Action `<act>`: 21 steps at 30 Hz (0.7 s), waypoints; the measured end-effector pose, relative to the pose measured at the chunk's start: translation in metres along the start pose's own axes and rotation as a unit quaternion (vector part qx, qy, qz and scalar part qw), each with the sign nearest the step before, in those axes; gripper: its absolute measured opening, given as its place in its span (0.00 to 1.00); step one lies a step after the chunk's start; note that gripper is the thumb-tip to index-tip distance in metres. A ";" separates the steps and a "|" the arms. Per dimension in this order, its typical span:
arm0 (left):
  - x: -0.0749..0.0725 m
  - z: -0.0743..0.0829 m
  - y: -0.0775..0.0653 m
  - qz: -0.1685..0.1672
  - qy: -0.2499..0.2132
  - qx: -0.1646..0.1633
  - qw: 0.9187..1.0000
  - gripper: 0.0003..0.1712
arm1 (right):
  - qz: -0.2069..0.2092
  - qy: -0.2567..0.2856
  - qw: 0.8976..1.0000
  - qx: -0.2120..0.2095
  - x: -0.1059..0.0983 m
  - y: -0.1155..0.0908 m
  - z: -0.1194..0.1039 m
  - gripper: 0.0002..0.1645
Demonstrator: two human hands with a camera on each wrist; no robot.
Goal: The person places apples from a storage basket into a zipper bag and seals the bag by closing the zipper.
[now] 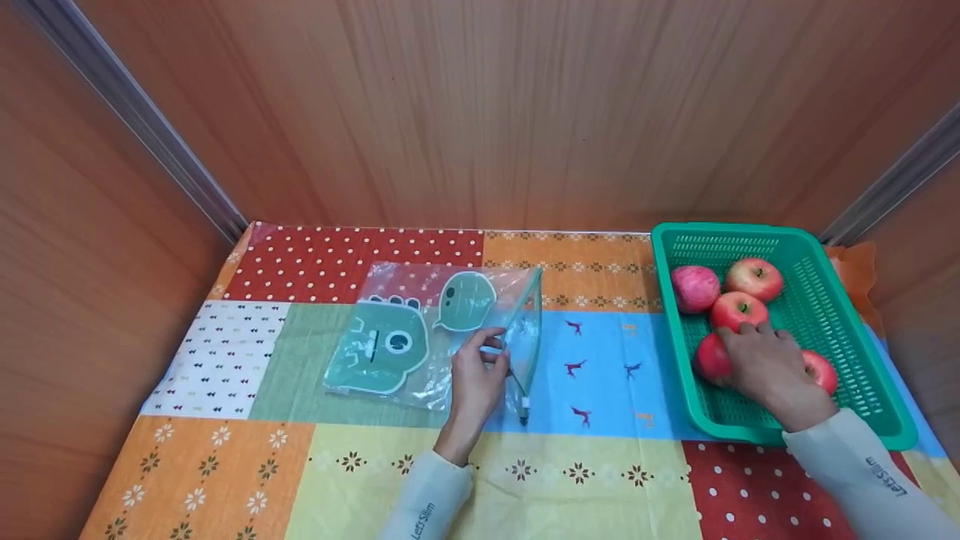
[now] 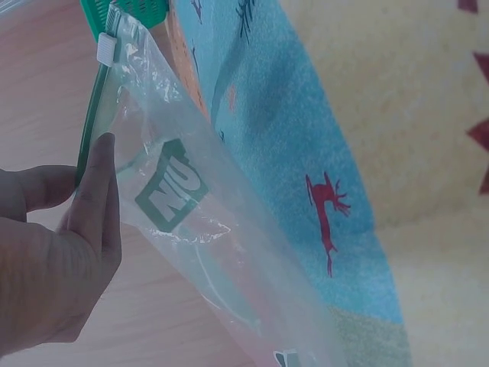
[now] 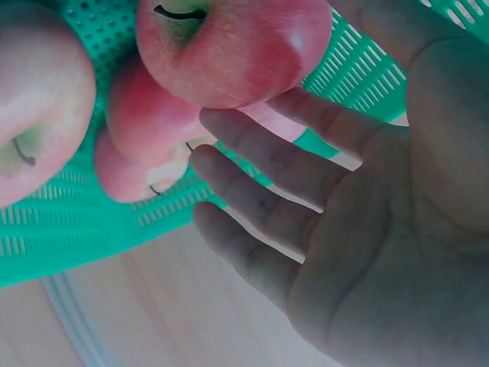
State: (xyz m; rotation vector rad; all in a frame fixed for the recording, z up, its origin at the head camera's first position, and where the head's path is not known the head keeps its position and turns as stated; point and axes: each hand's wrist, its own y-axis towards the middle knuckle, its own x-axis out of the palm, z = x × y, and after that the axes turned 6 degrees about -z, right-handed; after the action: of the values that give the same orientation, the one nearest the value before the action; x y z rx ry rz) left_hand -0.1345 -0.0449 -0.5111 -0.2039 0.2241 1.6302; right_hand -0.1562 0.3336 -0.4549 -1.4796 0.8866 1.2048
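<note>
A clear plastic zip bag [image 1: 442, 375] with green cartoon monster prints lies on the patchwork cloth. Its mouth, edged by green zip strips, faces right and gapes; a white slider [image 2: 106, 49] sits at one end. My left hand [image 1: 480, 375] pinches one green strip between thumb and fingers, lifting that side of the mouth. Over in the green basket [image 1: 671, 360], my right hand [image 1: 772, 367] reaches down to a red apple [image 1: 712, 360]. In the right wrist view its fingers are fairly straight and spread, with fingertips right at the underside of the apple [image 3: 237, 53].
Several other apples, such as a pink one [image 1: 695, 289], share the basket. Wooden panels [image 1: 480, 112] enclose the back and both sides. An orange-brown piece [image 1: 855, 274] shows behind the basket's right rim. The patchwork cloth [image 1: 585, 480] covers the table.
</note>
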 end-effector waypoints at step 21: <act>-0.001 0.000 -0.001 -0.004 0.013 -0.002 1.000 0.17 | -0.005 -0.018 1.000 -0.023 0.005 0.007 0.008 0.43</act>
State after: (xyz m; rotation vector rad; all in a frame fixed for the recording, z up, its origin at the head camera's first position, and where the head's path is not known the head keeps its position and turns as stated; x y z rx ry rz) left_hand -0.1336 -0.0458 -0.5112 -0.2289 0.2388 1.6215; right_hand -0.1634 0.3403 -0.4610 -1.4921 0.8311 1.2474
